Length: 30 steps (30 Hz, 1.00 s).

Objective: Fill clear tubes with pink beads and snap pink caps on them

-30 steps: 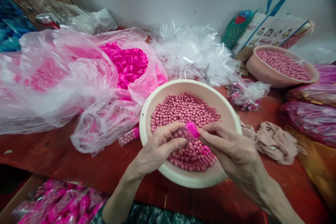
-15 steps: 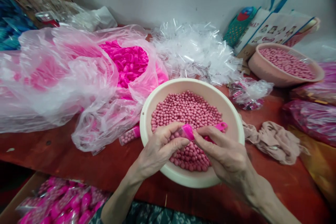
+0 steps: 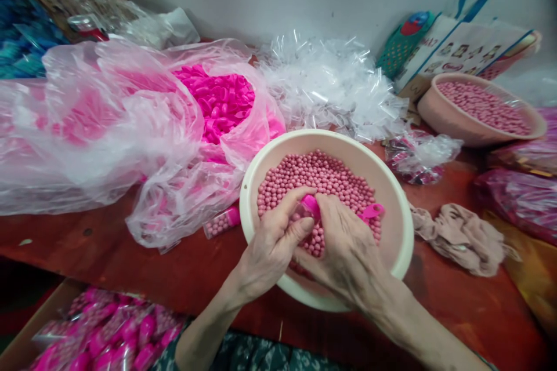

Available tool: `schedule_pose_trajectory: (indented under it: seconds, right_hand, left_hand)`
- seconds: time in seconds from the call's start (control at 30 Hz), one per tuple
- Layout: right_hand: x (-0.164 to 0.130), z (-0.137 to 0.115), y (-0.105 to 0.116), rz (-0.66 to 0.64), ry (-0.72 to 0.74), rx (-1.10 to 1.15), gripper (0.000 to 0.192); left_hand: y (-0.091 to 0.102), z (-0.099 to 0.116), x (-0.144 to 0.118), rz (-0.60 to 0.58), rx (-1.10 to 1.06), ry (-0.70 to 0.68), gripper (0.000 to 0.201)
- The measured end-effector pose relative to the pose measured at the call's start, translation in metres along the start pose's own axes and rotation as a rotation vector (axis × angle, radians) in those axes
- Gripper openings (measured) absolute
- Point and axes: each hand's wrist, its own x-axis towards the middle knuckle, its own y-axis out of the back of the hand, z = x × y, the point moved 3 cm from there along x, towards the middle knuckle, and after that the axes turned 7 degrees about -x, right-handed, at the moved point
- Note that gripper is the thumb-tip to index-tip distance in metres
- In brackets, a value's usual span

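My left hand (image 3: 274,243) is closed round a small clear tube (image 3: 297,214) over the basin. A bright pink cap (image 3: 310,203) sits at the tube's upper end. The fingers of my right hand (image 3: 343,243) are bent against the cap, partly hiding it. Just beyond my right hand shows a pink ring-ended handle (image 3: 373,211); its other end is hidden, and I cannot tell whether the hand grips it. Below both hands, pink beads (image 3: 313,171) fill the bottom of the cream basin (image 3: 402,214).
A capped tube of beads (image 3: 221,222) lies left of the basin. Behind it, a plastic bag (image 3: 174,185) holds pink caps (image 3: 221,98). Clear sleeves (image 3: 322,81) are heaped at the back. Right are a cloth (image 3: 467,237) and another bead bowl (image 3: 444,119). Filled pink packs (image 3: 122,336) lie lower left.
My right hand has shifted from pinching the cap's side to bending over it, closer to my left hand. The cap now stands more upright. The whole view has slid slightly.
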Motion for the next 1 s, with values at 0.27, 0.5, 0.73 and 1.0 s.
schedule_pose_trajectory:
  seconds: [0.27, 0.5, 0.73, 1.0]
  right_hand:
    - [0.003, 0.0, 0.001, 0.0, 0.153, -0.209, 0.037]
    - [0.009, 0.006, -0.005, -0.064, 0.017, 0.147, 0.036]
    - [0.004, 0.048, 0.007, -0.02, -0.658, 1.175, 0.032]
    - [0.006, 0.026, 0.006, -0.061, -0.192, 0.595, 0.06]
  left_hand:
    - [-0.002, -0.008, -0.004, -0.059, -0.118, 0.028, 0.034]
    - [-0.001, -0.006, -0.001, 0.03, -0.168, 0.041, 0.031]
    - [-0.003, -0.007, 0.001, -0.051, -0.323, 0.118, 0.039]
    - [-0.003, -0.006, -0.001, -0.026, -0.282, 0.039, 0.042]
